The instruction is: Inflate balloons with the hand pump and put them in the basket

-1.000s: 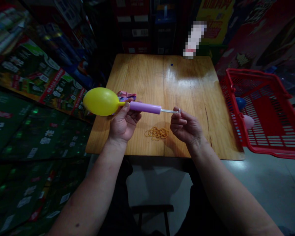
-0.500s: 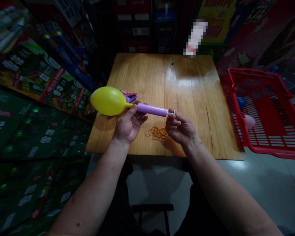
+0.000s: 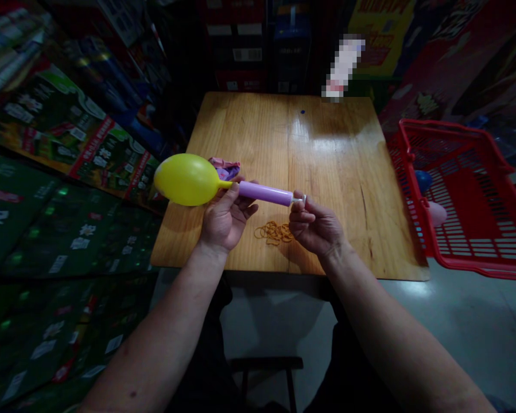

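A partly inflated yellow balloon point(image 3: 186, 179) points left, its neck fitted over the nozzle end of a purple balloon pump point(image 3: 266, 193). My left hand point(image 3: 225, 218) is closed there, thumb and fingers pinching the balloon's neck on the pump. With bent fingers my right hand point(image 3: 315, 222) grips the pump's white handle, close to the barrel's end. Behind the yellow balloon lie limp pink and purple balloons point(image 3: 227, 168). A heap of tan rubber bands point(image 3: 275, 232) rests on the table between my hands, partly beside the right fingers.
The wooden table point(image 3: 339, 160) has its front edge under my forearms. At its right stands a red basket point(image 3: 481, 229) with a blue balloon point(image 3: 423, 181) and a pink balloon point(image 3: 437, 213). Stacked green cartons point(image 3: 68, 246) line the left side. A dark stool point(image 3: 266, 363) is below.
The yellow balloon has grown slightly larger, reaching a little further left. The pump's handle sits a touch closer to the barrel. Both hands keep their grips.
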Tool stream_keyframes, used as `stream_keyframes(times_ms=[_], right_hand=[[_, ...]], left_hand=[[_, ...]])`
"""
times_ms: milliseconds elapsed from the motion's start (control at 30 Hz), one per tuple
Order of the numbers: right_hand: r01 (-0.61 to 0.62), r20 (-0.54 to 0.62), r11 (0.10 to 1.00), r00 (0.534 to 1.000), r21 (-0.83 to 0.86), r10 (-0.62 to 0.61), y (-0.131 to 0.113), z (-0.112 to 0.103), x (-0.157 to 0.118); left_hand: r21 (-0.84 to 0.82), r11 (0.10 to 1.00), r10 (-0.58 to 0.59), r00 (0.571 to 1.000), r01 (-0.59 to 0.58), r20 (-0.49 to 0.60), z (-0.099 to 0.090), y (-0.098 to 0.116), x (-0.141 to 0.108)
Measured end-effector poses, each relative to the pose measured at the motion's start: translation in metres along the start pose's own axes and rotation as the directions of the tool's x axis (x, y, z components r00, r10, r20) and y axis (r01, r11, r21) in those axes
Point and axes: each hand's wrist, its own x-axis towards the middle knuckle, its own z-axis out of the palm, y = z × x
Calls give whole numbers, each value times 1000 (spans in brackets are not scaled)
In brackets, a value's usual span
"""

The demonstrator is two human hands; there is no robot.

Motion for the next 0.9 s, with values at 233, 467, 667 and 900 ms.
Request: stream_keyframes(times_ms=[233,467,667,900], right_hand=[[59,-35,997,998,-52,-61,-16,6,-9],[70,-59,996,996,-47,-72,-14,2,-7],[2,-11,999,1000,48,-2,-1,-1,-1],[106,-28,993,994,-56,-107,-24,1,-10]], left_hand=[[8,999,49,998,-48,-49,-7,15,5],[19,999,44,998,-43,-35,-4,17,3],[20,1000,-13,999,14,-44,1,1,0],[29,990,138,986,-135,-90,-11,23,7]])
